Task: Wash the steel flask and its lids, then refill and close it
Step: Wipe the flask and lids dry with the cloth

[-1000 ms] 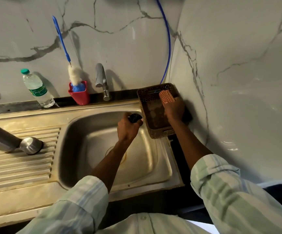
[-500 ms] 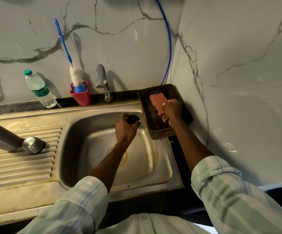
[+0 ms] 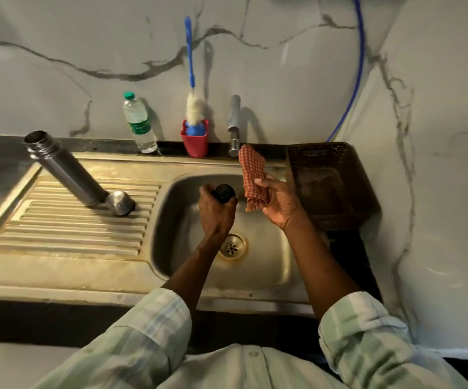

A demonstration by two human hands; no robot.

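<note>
Over the sink basin I see my left hand gripping a black inner lid, right hand pinching a checked cloth; the brown basket sits at the sink's right edge.

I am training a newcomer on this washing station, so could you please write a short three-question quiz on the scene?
1. True or false: the flask stands upright in the sink.
2. What does the right hand hold? A) brush B) cloth C) bottle
3. Fill in: the left hand grips a black ____.

Key:
1. False; it lies open on the drainboard, beside a steel cap.
2. B; the checked cloth, held over the sink. The brush stands in a red cup.
3. lid.
</note>
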